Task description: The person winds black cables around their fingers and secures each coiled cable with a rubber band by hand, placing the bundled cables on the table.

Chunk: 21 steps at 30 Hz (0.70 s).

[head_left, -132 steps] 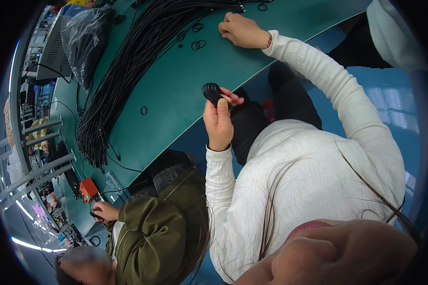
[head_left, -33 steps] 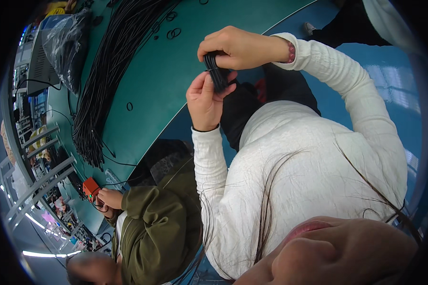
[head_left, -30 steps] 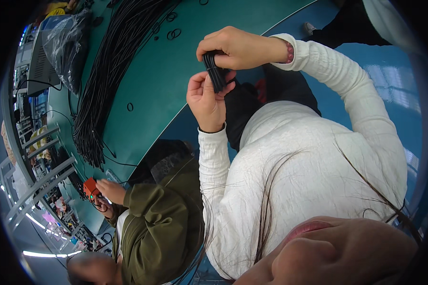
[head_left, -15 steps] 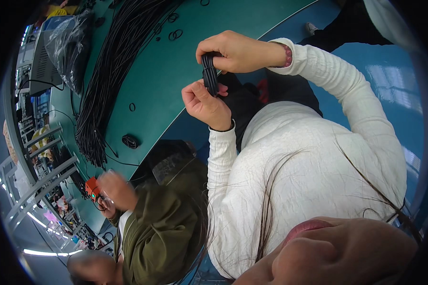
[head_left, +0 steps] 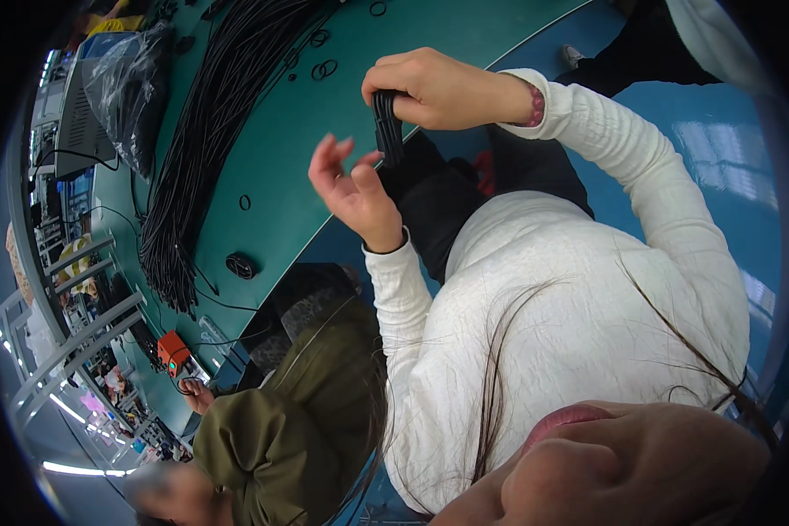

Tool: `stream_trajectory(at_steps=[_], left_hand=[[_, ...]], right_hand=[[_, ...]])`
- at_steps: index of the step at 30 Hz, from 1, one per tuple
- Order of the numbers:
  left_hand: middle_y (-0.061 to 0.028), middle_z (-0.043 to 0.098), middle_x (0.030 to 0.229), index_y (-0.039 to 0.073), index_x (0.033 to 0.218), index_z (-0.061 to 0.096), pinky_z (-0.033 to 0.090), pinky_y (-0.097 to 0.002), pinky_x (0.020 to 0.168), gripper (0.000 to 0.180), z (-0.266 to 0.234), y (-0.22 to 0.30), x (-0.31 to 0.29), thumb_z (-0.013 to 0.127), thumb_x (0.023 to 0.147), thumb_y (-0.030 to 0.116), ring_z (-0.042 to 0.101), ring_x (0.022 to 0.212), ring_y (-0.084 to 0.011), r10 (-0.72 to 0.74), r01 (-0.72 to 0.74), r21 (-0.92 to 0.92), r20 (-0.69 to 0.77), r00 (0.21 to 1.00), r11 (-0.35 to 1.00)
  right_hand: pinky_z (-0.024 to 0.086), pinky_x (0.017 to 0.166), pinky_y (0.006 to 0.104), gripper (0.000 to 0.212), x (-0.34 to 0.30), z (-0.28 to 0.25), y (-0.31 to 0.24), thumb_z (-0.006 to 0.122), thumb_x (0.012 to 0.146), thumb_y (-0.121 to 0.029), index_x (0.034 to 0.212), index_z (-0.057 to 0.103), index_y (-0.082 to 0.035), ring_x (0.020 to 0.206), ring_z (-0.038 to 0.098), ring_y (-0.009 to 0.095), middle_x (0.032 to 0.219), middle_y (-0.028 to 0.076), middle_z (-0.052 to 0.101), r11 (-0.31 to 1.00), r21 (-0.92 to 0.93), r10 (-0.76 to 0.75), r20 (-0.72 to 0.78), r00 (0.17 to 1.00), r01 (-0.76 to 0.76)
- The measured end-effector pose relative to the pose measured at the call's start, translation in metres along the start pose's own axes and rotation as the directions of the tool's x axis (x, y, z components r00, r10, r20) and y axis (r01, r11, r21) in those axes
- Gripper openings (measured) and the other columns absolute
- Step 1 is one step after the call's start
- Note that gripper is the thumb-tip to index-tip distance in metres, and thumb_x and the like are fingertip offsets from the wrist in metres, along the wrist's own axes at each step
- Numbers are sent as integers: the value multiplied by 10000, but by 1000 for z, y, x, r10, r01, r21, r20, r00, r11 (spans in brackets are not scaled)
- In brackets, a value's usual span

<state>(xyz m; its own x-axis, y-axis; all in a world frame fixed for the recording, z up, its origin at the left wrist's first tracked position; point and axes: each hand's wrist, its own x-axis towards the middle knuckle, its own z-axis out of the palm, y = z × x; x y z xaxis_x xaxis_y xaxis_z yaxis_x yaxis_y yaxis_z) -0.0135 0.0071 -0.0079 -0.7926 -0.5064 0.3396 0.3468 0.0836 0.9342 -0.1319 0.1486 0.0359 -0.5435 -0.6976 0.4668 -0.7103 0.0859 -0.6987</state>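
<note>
A coiled bundle of black cable [head_left: 388,131] hangs from my right hand [head_left: 430,88], which is closed around its upper end near the table's edge. My left hand [head_left: 355,193] is just left of the bundle's lower end, fingers spread, holding nothing. Whether a fingertip touches the cable I cannot tell. On the green table [head_left: 324,145] beyond my hands lies a long, thick heap of loose black cables [head_left: 206,131]. Small black rings [head_left: 323,69] lie to the right of that heap. Another coiled cable [head_left: 241,265] rests nearer the table's edge.
A co-worker in an olive jacket [head_left: 289,421] sits at my left, a hand [head_left: 199,396] near an orange device [head_left: 173,352]. A clear plastic bag [head_left: 131,96] stands by a grey metal box [head_left: 74,114]. Metal racks [head_left: 83,342] line the far left.
My left hand has let go of the bundle's lower end and moved left, its fingers opening. My right hand keeps its hold. The co-worker has shifted, and one hand has left the orange device.
</note>
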Motion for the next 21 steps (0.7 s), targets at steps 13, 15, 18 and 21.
stream_trajectory(at_steps=[13, 15, 18, 21], left_hand=[[-175, 537, 1191, 2, 1173, 413, 563, -415, 848, 328, 1, 6, -8, 587, 897, 38, 593, 1068, -363, -280, 444, -387, 411, 868, 808], [-141, 558, 1126, 4, 1163, 410, 544, -384, 864, 417, 1, 12, -8, 674, 848, 75, 594, 1062, -310, -334, 500, -367, 429, 839, 785], [-140, 522, 1191, 17, 1194, 398, 511, -339, 877, 479, -6, 7, -6, 701, 837, 118, 553, 1120, -281, -278, 325, -31, 446, 851, 945], [-144, 478, 1241, 17, 1203, 403, 478, -300, 887, 521, 5, 20, -3, 725, 823, 172, 531, 1119, -235, -76, 105, -84, 293, 953, 991]], right_hand=[[458, 565, 273, 183, 2, 0, 3, 536, 754, -6, 931, 580, 1, 595, 553, 156, 698, 82, 592, 966, 203, 130, 144, 981, -158], [453, 558, 278, 185, 1, 1, 4, 533, 747, -2, 926, 581, 0, 592, 556, 172, 700, 92, 595, 968, 203, 122, 135, 983, -148], [443, 548, 296, 185, 1, 1, 3, 525, 733, 11, 910, 581, 4, 593, 566, 207, 701, 112, 592, 987, 139, 63, 147, 987, -84], [443, 561, 322, 175, 1, 2, 4, 525, 724, 15, 890, 579, 12, 618, 577, 259, 719, 137, 592, 972, 145, 149, 238, 960, -187]])
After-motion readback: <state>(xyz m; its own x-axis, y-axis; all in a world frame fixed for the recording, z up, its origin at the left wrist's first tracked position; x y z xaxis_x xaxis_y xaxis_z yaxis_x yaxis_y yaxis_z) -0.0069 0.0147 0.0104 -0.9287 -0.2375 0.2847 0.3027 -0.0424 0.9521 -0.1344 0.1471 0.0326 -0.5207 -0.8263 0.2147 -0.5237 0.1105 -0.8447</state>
